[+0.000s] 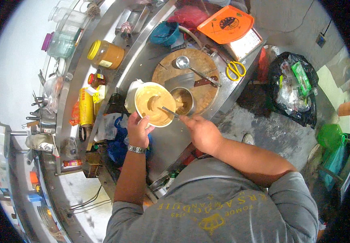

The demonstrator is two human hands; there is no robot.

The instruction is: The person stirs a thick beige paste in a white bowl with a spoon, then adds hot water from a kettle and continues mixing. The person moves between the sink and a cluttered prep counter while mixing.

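Observation:
My left hand grips the near rim of a white tub, which is tilted to the right. Thick tan paste coats its inside. In my right hand is the handle of a metal utensil; its tip reaches into the paste. Some paste spills over the tub's right rim towards a steel pot that has tan paste inside. The pot stands at the near edge of a round wooden chopping board. A cleaver and a steel ladle lie on that board.
Yellow-handled scissors lie right of the board. Beyond stand a teal basket and a scale with an orange tray. Left, a shelf holds a yellow-lidded jar and a yellow canister. A black rubbish bag sits at right.

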